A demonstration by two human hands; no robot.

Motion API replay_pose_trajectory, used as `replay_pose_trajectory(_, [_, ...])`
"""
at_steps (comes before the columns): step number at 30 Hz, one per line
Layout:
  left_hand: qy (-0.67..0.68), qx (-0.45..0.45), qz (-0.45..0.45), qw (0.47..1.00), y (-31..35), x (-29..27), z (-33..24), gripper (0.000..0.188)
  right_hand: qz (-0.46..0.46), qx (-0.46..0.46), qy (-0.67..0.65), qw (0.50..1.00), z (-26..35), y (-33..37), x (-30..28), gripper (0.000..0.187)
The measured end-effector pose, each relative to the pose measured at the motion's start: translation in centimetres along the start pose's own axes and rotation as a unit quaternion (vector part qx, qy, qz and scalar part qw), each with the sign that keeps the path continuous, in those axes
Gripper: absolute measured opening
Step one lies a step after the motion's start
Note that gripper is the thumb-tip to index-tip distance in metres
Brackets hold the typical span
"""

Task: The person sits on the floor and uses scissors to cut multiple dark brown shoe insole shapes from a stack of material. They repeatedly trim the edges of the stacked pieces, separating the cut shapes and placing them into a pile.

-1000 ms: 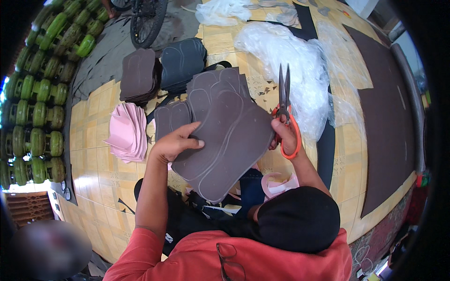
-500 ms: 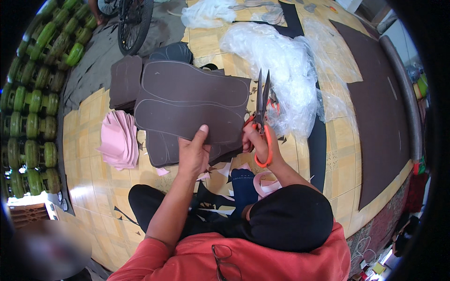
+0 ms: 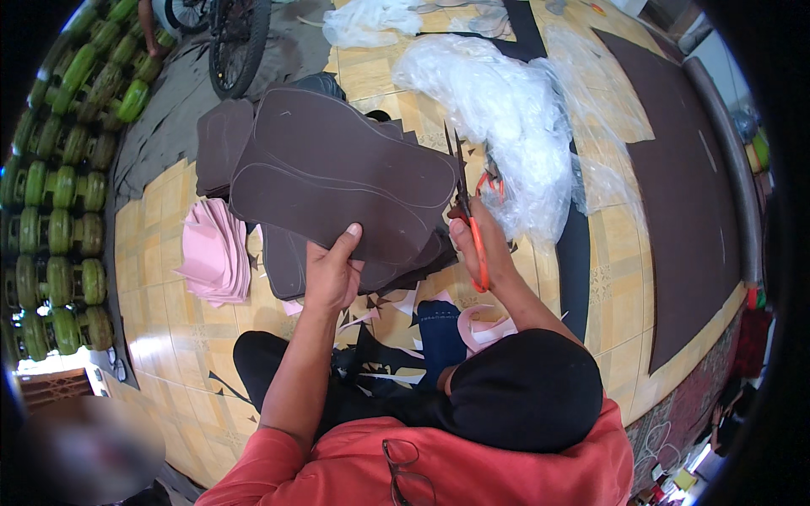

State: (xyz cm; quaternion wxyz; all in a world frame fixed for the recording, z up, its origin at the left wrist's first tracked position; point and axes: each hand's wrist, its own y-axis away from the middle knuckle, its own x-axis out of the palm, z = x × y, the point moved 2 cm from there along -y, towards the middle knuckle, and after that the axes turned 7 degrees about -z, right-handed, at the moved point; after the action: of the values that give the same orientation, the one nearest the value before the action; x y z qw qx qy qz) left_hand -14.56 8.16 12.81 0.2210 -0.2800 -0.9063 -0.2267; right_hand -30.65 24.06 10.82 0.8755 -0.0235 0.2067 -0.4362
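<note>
Workshop on tiled floor [image 3: 620, 337]: scissors [image 3: 480, 253], pink stack [image 3: 215, 253], dark sheeting roll [image 3: 732, 160].

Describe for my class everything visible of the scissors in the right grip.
The scissors have orange, plastic-looking handles and long, dark, pointed, metal-looking blades. The right grip holds them by the handles, partly hiding these. The blades are slightly parted and point away from the person, at the right end of the held sheet; whether they touch it is unclear.
</note>
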Motion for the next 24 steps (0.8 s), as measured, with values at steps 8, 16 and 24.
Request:
replay_pose_trajectory(8, [-0.034,0.061,0.005,0.998,-1.9,-0.9,-3.1,0.048,0.103,0.099,0.031,0.989,-0.4,0.5,-0.8,0.047])
replay_pose_trajectory(16, [-0.128,0.029,-0.001,0.991,-3.0,-4.2,-4.2,0.042,0.074,0.077,0.022,0.994,-2.3,0.6,-0.2,0.046])
replay_pose_trajectory(24, [-0.174,-0.024,0.022,0.984,-2.5,-5.3,-4.0,0.045,0.062,0.065,0.045,0.995,-2.9,0.4,-0.2,0.045])
